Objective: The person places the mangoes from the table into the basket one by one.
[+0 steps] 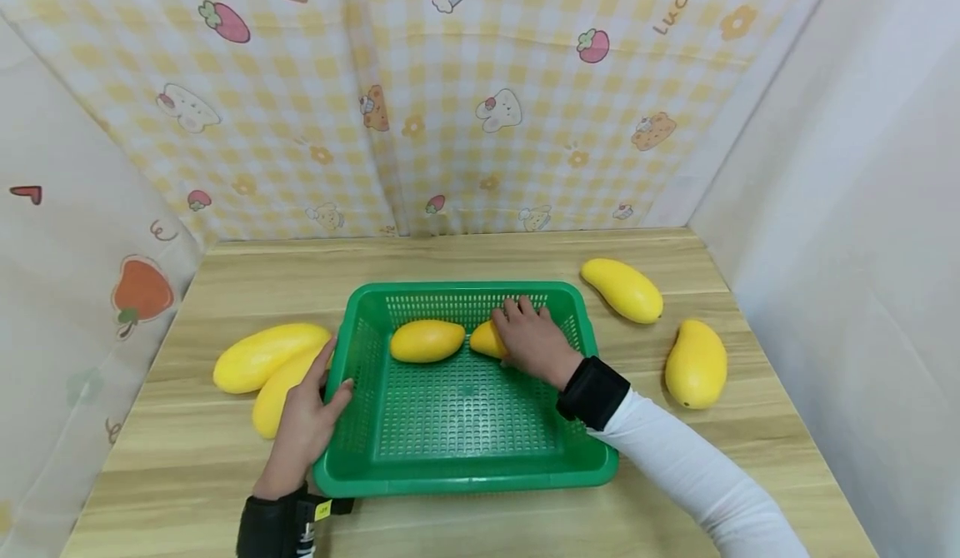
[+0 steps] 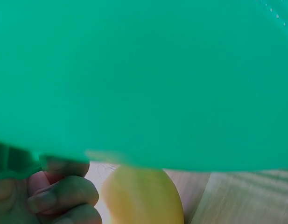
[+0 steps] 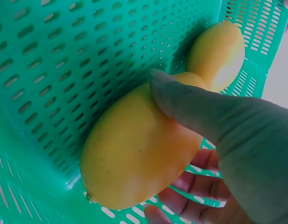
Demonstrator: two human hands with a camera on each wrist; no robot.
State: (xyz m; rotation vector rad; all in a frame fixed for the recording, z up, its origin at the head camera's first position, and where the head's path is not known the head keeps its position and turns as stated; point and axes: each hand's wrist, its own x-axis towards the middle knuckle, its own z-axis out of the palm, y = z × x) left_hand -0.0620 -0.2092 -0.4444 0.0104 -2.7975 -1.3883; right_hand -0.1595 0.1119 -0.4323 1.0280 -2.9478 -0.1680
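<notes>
A green plastic basket [image 1: 465, 486] with slotted walls stands on the table. My left hand [image 1: 306, 425] grips its left rim, thumb on the inner side; in the left wrist view the curled fingers [image 2: 71, 193] show below the rim. Inside the basket, near the back wall, my right hand [image 1: 536, 346] holds a yellow mango [image 3: 139, 149], thumb on one side and fingers on the other. From above, the hand covers much of that mango. Another mango [image 1: 427, 341] lies to its left in the basket, its end close to the held one.
Two mangoes lie left of the basket: one [image 1: 262, 356] farther back, another [image 1: 279, 396] partly behind my left hand. To the right lie a mango [image 1: 624, 291] at the back and one [image 1: 696, 365] nearer. A checked curtain [image 1: 465, 166] hangs behind the wooden table [image 1: 450, 258].
</notes>
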